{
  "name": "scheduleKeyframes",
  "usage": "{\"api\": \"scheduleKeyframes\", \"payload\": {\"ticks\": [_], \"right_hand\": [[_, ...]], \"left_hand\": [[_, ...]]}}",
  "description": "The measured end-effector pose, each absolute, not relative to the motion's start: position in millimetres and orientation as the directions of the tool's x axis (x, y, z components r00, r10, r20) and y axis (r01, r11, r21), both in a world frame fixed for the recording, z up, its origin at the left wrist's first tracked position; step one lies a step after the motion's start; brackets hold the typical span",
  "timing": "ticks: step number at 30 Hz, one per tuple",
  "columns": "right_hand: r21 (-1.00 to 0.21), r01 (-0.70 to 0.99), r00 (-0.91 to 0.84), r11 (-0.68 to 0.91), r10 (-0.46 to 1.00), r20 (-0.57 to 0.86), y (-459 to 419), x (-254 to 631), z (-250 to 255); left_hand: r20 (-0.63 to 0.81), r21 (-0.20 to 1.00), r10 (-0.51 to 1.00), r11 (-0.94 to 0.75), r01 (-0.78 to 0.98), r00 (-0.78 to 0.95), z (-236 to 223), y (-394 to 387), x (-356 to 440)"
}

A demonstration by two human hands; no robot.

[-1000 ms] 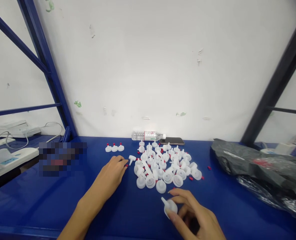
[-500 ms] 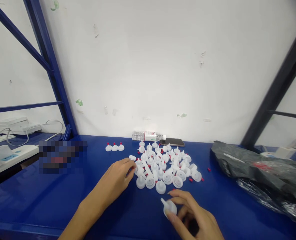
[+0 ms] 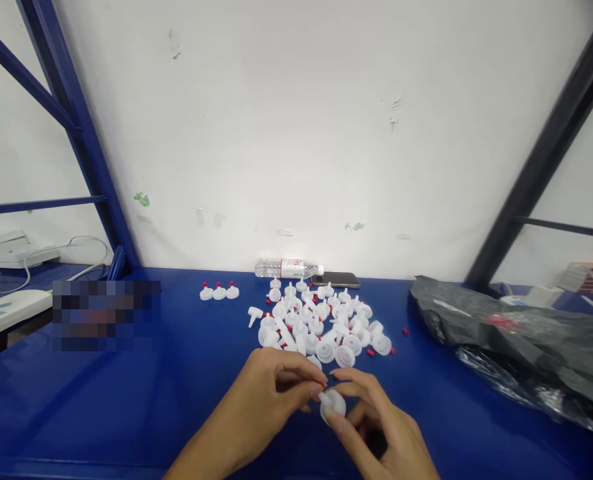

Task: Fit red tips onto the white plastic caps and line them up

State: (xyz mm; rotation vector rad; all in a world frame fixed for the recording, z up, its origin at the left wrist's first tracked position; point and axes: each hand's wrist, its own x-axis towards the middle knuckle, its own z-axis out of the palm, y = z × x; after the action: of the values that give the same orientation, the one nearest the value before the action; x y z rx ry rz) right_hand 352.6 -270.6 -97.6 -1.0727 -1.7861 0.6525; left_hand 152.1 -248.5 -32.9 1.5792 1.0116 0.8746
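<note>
My right hand (image 3: 383,423) is closed on a white nozzle cap (image 3: 335,404), gripped by its round base with the spout pointing to the upper left. Against the spout's end, my left hand (image 3: 281,393) pinches a small red tip cap (image 3: 323,385), mostly hidden by the fingertips. Just beyond both hands lies a loose pile of white nozzle caps (image 3: 325,351), tipped in various directions. Small red tip caps (image 3: 371,353) are scattered in and beside the pile. Three white nozzle caps with red tips (image 3: 219,292) stand upright in a row at the back left.
A clear water bottle (image 3: 292,269) lies by the wall beside a dark phone (image 3: 337,279). On the right is a grey plastic bag (image 3: 481,327). A white power strip (image 3: 13,310) sits at far left, near a pixelated patch. Blue posts frame the blue table (image 3: 141,393).
My left hand has moved from the pile's left edge to the right, meeting the nozzle cap in my right hand. A nozzle cap at the pile's left edge has shifted. The view has turned slightly.
</note>
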Motion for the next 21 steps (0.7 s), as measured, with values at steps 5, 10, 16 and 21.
{"api": "scheduleKeyframes", "payload": {"ticks": [5, 10, 16, 21], "right_hand": [[-0.79, 0.392, -0.173, 0.472, 0.881, 0.44, -271.1, 352.0, -96.9], [-0.798, 0.397, -0.169, 0.454, 0.89, 0.423, -270.5, 353.2, -97.8], [-0.804, 0.398, -0.177, 0.441, 0.897, 0.404, -270.7, 355.0, -98.5], [-0.839, 0.35, -0.203, 0.416, 0.908, 0.366, -268.3, 357.6, -99.2]], "left_hand": [[0.035, 0.982, 0.92, -0.104, 0.156, 0.39, -28.1, -248.2, 150.2], [0.024, 0.988, 0.914, -0.083, 0.128, 0.404, -20.9, -251.2, 149.6], [0.019, 0.991, 0.908, -0.073, 0.114, 0.418, -27.5, -251.0, 153.5], [0.021, 0.998, 0.915, -0.04, 0.038, 0.403, -35.6, -247.7, 158.4]]}}
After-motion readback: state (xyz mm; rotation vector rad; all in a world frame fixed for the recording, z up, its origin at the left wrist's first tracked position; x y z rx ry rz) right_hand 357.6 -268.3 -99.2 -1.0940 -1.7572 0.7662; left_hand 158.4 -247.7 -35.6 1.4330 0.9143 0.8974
